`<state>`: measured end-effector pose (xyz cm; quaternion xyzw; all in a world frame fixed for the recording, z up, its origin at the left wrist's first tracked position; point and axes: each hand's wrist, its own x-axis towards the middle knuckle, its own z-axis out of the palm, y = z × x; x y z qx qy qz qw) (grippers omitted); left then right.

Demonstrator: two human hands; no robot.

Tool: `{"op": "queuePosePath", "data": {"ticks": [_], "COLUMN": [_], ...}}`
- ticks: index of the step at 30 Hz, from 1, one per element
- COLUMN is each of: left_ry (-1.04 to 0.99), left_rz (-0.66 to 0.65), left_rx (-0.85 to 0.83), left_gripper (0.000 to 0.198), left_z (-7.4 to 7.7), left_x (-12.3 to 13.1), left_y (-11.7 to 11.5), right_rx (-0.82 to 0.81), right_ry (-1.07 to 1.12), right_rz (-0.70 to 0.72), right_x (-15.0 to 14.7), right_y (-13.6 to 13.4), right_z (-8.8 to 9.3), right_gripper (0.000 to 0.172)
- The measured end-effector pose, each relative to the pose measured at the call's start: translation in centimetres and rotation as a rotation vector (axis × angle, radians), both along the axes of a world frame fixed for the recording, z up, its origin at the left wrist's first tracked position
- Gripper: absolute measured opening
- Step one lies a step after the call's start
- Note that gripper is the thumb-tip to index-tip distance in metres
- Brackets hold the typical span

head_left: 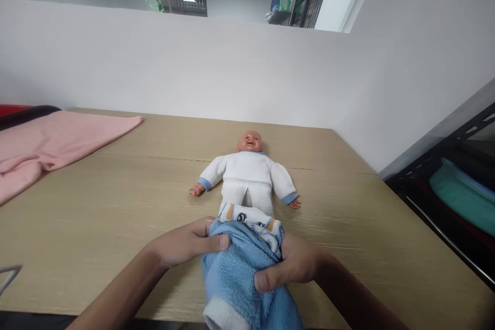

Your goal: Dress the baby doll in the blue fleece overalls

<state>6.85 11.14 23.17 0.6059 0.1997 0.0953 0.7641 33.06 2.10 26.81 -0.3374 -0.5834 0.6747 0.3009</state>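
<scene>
The tabletop (116,201) is pale tan with a streaky wood grain, a thin seam (174,159) crossing its far part. From its middle, a doll (247,167) in white lies face up toward twelve o'clock, arms spread. At ten o'clock lies a rumpled pink cloth (73,136), a dark item (34,115) just beyond it.

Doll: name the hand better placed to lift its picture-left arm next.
Probably the left hand: nearer that arm, while the right hand is across the blue garment. Both hold it, so the left must release first.
</scene>
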Motion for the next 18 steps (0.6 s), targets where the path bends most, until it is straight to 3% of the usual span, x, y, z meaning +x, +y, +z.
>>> {"op": "queuePosePath", "data": {"ticks": [2,4,8,12,15,18], "left_ry": [-0.039,-0.117,-0.255,-0.253,-0.221,-0.222], "left_rz": [0.055,0.063,-0.005,0.170,0.252,0.269], "left_rx": [-0.117,-0.222,-0.309,-0.337,-0.332,-0.326], "left_gripper": [0.059,0.064,0.055,0.041,0.041,0.043], "left_z": [-0.3,-0.5,-0.1,0.1,0.1,0.0], "left_x": [0.1,0.3,0.7,0.9,0.9,0.9], "left_y": [-0.8,-1.5,-2.5,-2.6,-2.5,-2.3], "right_rx": [-0.051,-0.076,-0.208,-0.317,-0.322,-0.165], "right_ry": [0.085,0.120,0.229,0.189,0.161,0.229], "right_rz": [-0.002,-0.103,-0.324,-0.422,-0.379,-0.192], "right_x": [-0.2,-0.4,-0.8,-0.7,-0.3,-0.3], "right_y": [-0.3,-0.6,-1.1,-1.3,-1.1,-0.6], "right_z": [-0.6,-1.7,-4.1,-5.4,-4.8,-3.0], "right_gripper": [0.083,0.077,0.083,0.092,0.096,0.105]}}
